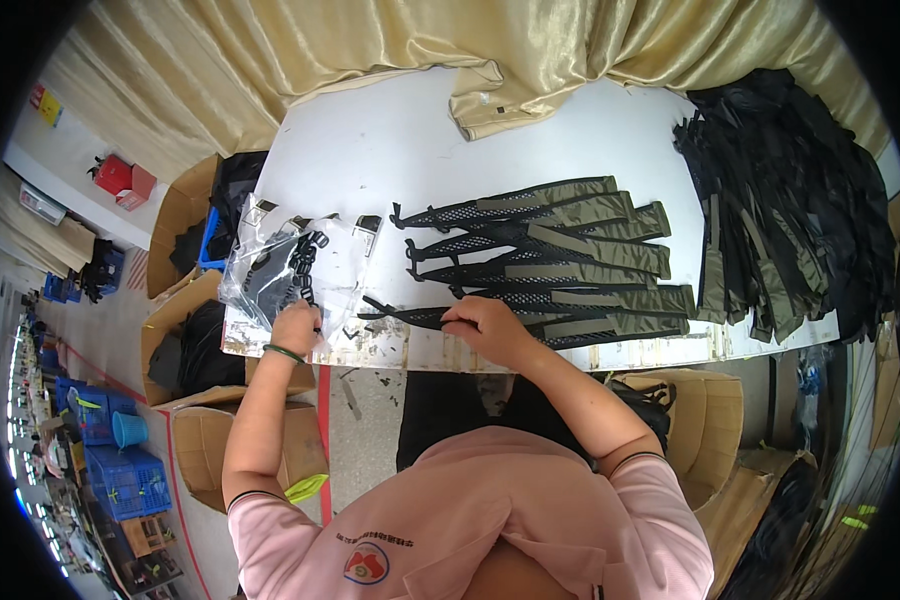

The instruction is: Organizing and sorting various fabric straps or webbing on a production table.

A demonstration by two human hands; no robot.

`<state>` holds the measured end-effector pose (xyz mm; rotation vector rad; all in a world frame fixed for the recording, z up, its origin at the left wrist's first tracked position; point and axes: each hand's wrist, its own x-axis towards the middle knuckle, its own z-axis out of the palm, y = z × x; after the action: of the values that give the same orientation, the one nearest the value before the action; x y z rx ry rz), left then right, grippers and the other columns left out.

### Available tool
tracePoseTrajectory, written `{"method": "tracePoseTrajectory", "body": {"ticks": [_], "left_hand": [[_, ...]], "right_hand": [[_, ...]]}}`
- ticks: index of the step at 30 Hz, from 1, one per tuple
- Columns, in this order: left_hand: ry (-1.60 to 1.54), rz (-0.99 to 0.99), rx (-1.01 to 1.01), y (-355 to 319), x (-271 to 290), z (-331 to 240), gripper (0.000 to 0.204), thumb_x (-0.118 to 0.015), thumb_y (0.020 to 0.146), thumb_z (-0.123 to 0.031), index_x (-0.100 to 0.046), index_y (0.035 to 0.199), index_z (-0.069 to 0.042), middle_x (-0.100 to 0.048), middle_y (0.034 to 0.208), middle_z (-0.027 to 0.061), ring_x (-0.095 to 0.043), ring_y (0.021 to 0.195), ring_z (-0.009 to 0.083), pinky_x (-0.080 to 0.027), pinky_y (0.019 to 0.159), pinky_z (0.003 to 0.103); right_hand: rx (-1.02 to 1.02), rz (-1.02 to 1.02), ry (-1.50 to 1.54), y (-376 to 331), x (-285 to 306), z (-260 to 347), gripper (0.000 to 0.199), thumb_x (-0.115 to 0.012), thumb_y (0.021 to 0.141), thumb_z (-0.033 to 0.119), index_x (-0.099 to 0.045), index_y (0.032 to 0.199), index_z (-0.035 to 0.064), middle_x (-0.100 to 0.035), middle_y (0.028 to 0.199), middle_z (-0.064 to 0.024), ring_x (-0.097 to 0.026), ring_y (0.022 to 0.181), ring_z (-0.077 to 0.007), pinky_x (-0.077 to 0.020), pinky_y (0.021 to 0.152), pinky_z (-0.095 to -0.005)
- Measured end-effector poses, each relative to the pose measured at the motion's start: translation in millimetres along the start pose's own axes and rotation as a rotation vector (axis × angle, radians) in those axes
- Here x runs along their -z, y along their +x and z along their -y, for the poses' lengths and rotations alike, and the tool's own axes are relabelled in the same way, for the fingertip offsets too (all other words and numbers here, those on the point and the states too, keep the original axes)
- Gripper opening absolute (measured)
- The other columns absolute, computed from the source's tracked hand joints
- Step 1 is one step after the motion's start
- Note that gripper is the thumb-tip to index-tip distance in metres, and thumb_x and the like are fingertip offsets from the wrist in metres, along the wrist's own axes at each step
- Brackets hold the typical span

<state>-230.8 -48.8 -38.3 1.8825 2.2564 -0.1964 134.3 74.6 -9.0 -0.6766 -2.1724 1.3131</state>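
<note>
White worktable point(370, 150), front edge scuffed, factory floor and cardboard boxes point(195, 440) below it. Nearest the person: right hand point(490, 328) at the table's front edge, fingers curled down onto the near end of the frontmost strap point(530, 322) (black mesh one end, olive webbing the other); looks like a pinch on the black end, but the fingertips are hidden, so can't confirm. Strap's long axis runs left-right, roughly parallel to the table edge, with the bulk of it extending to the right of the grip and a short black tail to the left. Left hand point(295, 328), green bangle on the wrist, sits well to the left, fingers closed down on a clear plastic bag point(280, 270) of black buckles point(305, 265); what it's gripping, bag film or a buckle, I can't tell. Right hand is clearly the nearer one to the strap; buckles lie just left of the strap's tail. Behind that: a fanned row of matching straps point(560, 245), same orientation. Far right: big heap of black and olive strap pieces point(800, 200). Back edge: gold fabric point(490, 60) draped onto the table.
</note>
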Motion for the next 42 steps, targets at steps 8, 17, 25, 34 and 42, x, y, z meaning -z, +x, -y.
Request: {"method": "tracePoseTrajectory", "body": {"ticks": [8, 17, 25, 34, 42], "left_hand": [[0.090, -0.095, -0.026, -6, 23, -12, 0.040, -0.081, 0.057, -0.017, -0.060, 0.091, -0.010, -0.058, 0.084, 0.0120, -0.060, 0.085, 0.0341, -0.049, 0.074, 0.043], [-0.104, -0.132, 0.248, 16, -6, 18, 0.041, -0.080, 0.061, -0.018, -0.061, 0.095, -0.007, -0.065, 0.090, 0.0158, -0.063, 0.088, 0.0333, -0.049, 0.075, 0.043], [-0.477, -0.194, 0.172, 26, -3, 8, 0.026, -0.077, 0.068, -0.009, -0.057, 0.085, -0.004, -0.061, 0.072, 0.0083, -0.059, 0.065, 0.0216, -0.047, 0.062, 0.033], [-1.819, 0.109, -0.087, -7, 46, -157, 0.007, -0.056, 0.089, -0.002, -0.059, 0.095, -0.002, -0.064, 0.086, 0.0055, -0.062, 0.074, 0.0131, -0.048, 0.065, 0.026], [-2.104, 0.165, -0.199, -4, 38, -190, 0.022, -0.055, 0.087, 0.002, -0.051, 0.107, -0.007, -0.061, 0.094, 0.0050, -0.057, 0.079, 0.0125, -0.044, 0.066, 0.024]], "right_hand": [[-0.169, 0.007, 0.174, -3, -7, -11, 0.018, -0.066, 0.080, 0.016, -0.065, 0.088, -0.0009, -0.062, 0.078, -0.0126, -0.059, 0.066, -0.0208, -0.0454, 0.062, -0.0316], [-0.115, 0.023, 0.182, -3, -15, -13, 0.017, -0.067, 0.081, 0.014, -0.067, 0.090, -0.0005, -0.063, 0.077, -0.0111, -0.058, 0.067, -0.0174, -0.0452, 0.063, -0.0297], [-0.128, 0.087, 0.290, -1, -15, -21, 0.018, -0.066, 0.082, 0.013, -0.066, 0.092, -0.0018, -0.065, 0.078, -0.0083, -0.056, 0.068, -0.0139, -0.0452, 0.064, -0.0281], [-0.308, 0.117, 0.661, 8, 2, -8, 0.017, -0.064, 0.086, 0.012, -0.067, 0.095, -0.0022, -0.060, 0.072, 0.0003, -0.049, 0.063, -0.0049, -0.0386, 0.056, -0.0215], [-0.299, 0.141, 0.724, 0, 20, -12, 0.018, -0.063, 0.087, 0.011, -0.067, 0.101, -0.0010, -0.063, 0.077, -0.0009, -0.053, 0.068, -0.0062, -0.0411, 0.061, -0.0213]]}}
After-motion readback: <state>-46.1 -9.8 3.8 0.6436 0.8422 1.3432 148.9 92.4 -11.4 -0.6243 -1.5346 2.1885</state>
